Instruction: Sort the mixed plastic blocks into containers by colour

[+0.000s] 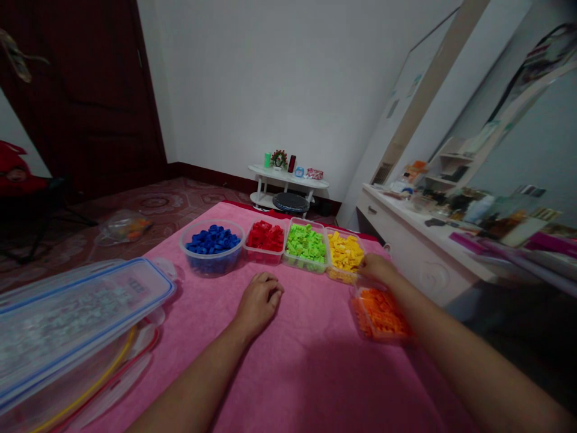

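My left hand [258, 300] rests on the pink cloth [297, 367], fingers curled into a loose fist with nothing visible in it. My right hand [376, 268] reaches to the near edge of the clear tub of yellow bricks [345, 252], fingers bent and hidden from view. Just under my right wrist sits a clear tub of orange bricks [381, 316]. Further back stand a round bowl of blue bricks [211, 243], a tub of red bricks [265, 239] and a tub of green bricks [306, 243], in a row.
Clear plastic lids with blue, yellow and red rims [67, 331] are stacked at the left. A small white table [288, 179] stands by the far wall. A white dresser [419, 240] with clutter runs along the right. A dark door [90, 90] is at the back left.
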A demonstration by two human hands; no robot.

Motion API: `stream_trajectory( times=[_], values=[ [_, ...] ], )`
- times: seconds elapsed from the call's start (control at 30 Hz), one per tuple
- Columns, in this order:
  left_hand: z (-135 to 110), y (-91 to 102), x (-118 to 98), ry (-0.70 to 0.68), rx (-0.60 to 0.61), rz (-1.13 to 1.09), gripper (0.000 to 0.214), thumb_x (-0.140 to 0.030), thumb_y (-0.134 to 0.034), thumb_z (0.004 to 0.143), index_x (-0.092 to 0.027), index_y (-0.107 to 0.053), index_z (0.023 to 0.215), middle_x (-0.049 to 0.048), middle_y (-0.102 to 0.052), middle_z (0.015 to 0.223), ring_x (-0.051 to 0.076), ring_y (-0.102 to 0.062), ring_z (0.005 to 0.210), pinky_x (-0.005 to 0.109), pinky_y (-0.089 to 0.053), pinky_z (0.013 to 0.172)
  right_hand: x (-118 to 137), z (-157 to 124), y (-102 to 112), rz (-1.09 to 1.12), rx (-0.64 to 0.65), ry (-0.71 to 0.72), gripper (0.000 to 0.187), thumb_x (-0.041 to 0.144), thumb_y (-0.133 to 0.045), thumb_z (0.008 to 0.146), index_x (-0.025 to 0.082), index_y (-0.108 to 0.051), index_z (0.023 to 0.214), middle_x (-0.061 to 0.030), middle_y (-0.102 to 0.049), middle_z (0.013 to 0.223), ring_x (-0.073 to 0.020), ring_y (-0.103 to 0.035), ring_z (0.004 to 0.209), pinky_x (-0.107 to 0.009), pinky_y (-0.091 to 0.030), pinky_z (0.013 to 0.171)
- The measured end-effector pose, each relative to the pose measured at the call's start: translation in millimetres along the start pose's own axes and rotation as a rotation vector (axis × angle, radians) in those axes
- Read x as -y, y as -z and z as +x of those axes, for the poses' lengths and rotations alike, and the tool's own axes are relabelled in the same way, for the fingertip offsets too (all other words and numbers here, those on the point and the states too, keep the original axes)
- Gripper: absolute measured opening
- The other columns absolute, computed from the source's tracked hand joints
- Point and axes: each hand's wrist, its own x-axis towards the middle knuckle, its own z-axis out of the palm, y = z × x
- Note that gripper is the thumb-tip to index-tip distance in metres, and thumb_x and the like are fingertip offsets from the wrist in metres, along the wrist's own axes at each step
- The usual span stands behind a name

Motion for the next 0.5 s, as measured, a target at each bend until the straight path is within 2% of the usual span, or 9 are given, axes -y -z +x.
stream_trajectory(
  times=[0.13,0.27,0.33,0.4,0.5],
  values=[
    [-0.2,0.5,-0.1,0.000,-0.001,-0.007,0.018,-0.010,-0.054,0.077,-0.019,-0.070,0.078,0.0059,-0.060,0.093,0.019,-0.053,0.093,0.034,-0.043,0.086,-0.3,-2.0,6.3,0.082,-0.062,0.045,0.008,0.025,-0.072,0.061,0.018,-0.068,0.065,-0.0037,-0.067,0.066,-0.0180,-0.064,0.068,-0.024,-0.042,0.058],
    [-0.2,2.0,-1.0,0.004,0.002,-0.015,0.018,-0.010,-0.054,0.077,-0.019,-0.070,0.077,0.0062,-0.061,0.092,0.020,-0.054,0.092,0.035,-0.043,0.086,13.0,-17.9,9.9,0.215,-0.169,0.150,0.009,0.024,-0.067,0.066,0.018,-0.065,0.073,-0.0025,-0.068,0.076,-0.0149,-0.061,0.070,-0.023,-0.043,0.061],
    [0.0,2.3,-1.2,0.007,-0.004,-0.022,0.018,-0.010,-0.054,0.076,-0.019,-0.070,0.077,0.0061,-0.061,0.092,0.020,-0.054,0.092,0.035,-0.043,0.086,31.5,-38.3,6.2,0.434,-0.228,0.276,0.012,0.025,-0.068,0.064,0.018,-0.062,0.071,-0.0017,-0.065,0.073,-0.0137,-0.058,0.065,-0.024,-0.043,0.059],
    [0.3,2.7,-1.7,0.014,-0.012,-0.039,0.017,-0.012,-0.055,0.077,-0.019,-0.070,0.077,0.0059,-0.062,0.090,0.020,-0.055,0.092,0.034,-0.043,0.086,56.2,-65.9,-1.6,0.747,-0.267,0.418,0.017,0.028,-0.070,0.062,0.018,-0.058,0.065,-0.0005,-0.061,0.065,-0.0135,-0.055,0.060,-0.024,-0.042,0.055],
    [0.4,4.6,-4.4,0.038,-0.023,-0.124,0.018,-0.018,-0.052,0.082,-0.018,-0.069,0.079,0.0052,-0.064,0.084,0.019,-0.057,0.087,0.032,-0.043,0.083,94.4,-107.6,-19.0,1.012,-0.271,0.496,0.018,0.029,-0.070,0.064,0.018,-0.056,0.066,0.0004,-0.059,0.068,-0.0127,-0.053,0.060,-0.025,-0.043,0.056]
  ],
)
